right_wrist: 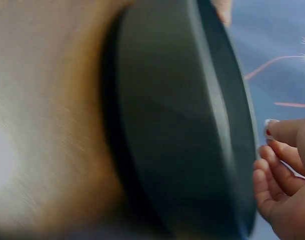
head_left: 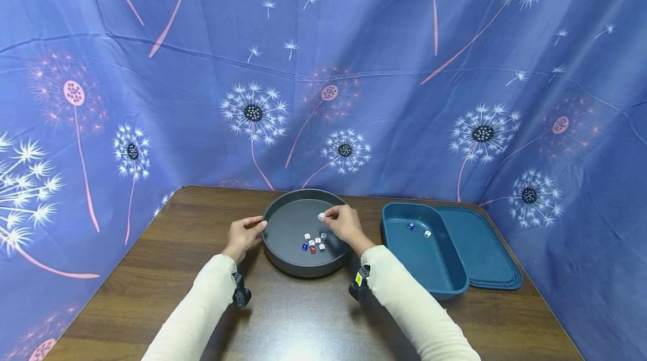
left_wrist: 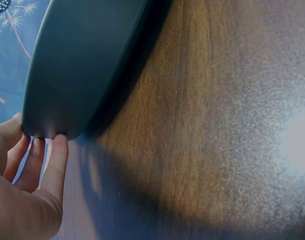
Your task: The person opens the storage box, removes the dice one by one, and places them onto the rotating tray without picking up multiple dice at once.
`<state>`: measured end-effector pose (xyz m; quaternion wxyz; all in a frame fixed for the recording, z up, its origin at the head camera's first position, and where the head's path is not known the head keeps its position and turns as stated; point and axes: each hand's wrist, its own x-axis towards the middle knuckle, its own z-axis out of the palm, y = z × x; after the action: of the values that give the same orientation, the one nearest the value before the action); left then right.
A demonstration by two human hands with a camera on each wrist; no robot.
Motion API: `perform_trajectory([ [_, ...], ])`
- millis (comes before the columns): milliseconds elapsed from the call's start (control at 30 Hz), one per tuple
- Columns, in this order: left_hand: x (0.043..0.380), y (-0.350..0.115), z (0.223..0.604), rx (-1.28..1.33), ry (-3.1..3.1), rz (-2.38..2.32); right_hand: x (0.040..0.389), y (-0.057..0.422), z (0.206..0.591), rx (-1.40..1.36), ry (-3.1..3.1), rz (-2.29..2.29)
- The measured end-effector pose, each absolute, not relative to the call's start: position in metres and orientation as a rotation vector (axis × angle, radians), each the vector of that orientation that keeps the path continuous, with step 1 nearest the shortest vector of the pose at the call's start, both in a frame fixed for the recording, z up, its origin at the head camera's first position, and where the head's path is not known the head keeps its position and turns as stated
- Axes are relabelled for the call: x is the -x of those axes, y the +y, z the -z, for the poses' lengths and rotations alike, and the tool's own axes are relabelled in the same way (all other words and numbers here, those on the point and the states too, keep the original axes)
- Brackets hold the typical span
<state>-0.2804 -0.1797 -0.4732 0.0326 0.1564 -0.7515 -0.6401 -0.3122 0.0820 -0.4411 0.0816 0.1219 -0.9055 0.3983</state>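
A round dark grey pan (head_left: 283,260) stands on the table, several dice lying on its floor. Most are white (head_left: 307,236), with a blue die (head_left: 305,247) and a red die (head_left: 313,250) among them. My left hand (head_left: 244,237) grips the pan's left side, thumb at the rim and fingertips against the outer wall (left_wrist: 67,75). Over the pan's right part, my right hand (head_left: 346,225) pinches a white die (head_left: 321,216) between thumb and finger. A red spot shows on that die (right_wrist: 267,129) in the right wrist view; its other fingers are loosely bent.
Right of the pan stands a blue rectangular container (head_left: 424,260), with a blue die (head_left: 411,226) and a white die (head_left: 427,234) inside. Its flat lid (head_left: 480,246) lies beside it. Behind the wooden table (head_left: 167,271) hangs a blue dandelion-print cloth (head_left: 399,97).
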Motion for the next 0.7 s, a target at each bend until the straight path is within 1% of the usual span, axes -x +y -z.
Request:
perform_trajectory([
  [300,0.280,-0.180,0.473,-0.479,-2.311,1.961,0.308,0.068,0.469,-0.343,-2.725,-1.111],
  [600,0.279,-0.179,0.472,-0.475,-2.291,1.973,0.306,0.066,0.473,-0.507,-2.801,-0.902],
  [700,0.279,-0.179,0.473,-0.476,-2.297,1.970,0.306,0.066,0.474,-0.523,-2.815,-0.857],
])
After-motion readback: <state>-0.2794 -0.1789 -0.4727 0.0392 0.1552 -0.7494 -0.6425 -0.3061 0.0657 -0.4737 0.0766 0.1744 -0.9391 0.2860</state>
